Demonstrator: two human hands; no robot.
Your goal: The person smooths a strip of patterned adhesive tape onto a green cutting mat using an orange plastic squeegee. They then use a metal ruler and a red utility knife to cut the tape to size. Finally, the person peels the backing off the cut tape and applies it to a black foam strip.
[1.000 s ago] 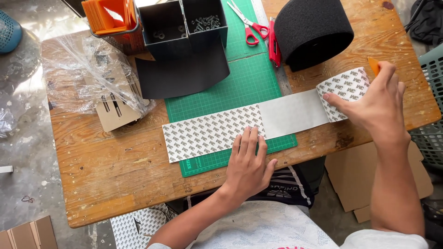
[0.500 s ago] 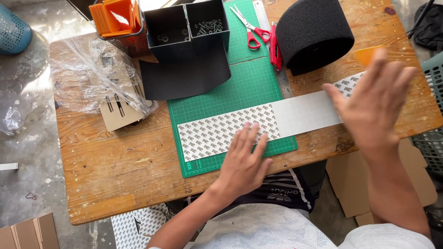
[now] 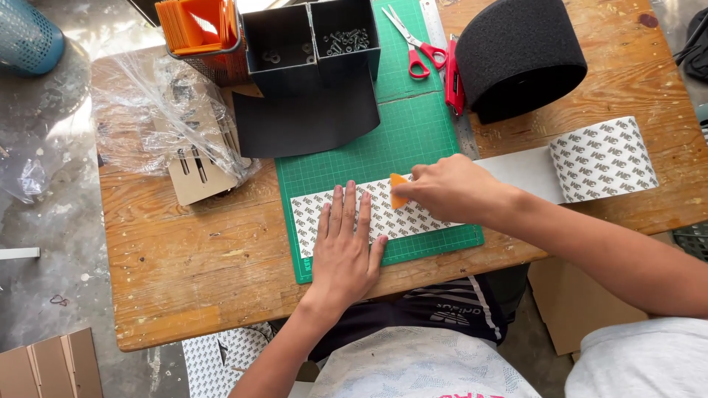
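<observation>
Left hand (image 3: 345, 250) lies open and flat, fingers spread, low in the middle of the frame, pressing down the near end of a patterned adhesive strip (image 3: 346, 215) that runs across the green cutting mat (image 3: 413, 140). Just to its right, the right hand (image 3: 450, 193) is closed around a small orange scraper (image 3: 398, 189), whose edge rests on the strip near the left hand's fingertips. The strip carries on to the right over the wooden bench (image 3: 184, 265), its plain grey side showing past the wrist before the patterned end (image 3: 603, 158) curls up at the right of the frame. Farther up, a black curved sheet (image 3: 306, 121) overlaps the mat's upper left corner, with crumpled clear plastic (image 3: 158, 110) to its left. At the top stand black boxes (image 3: 313, 37) holding screws, red-handled scissors (image 3: 413, 44) and a black foam roll (image 3: 520, 55).
</observation>
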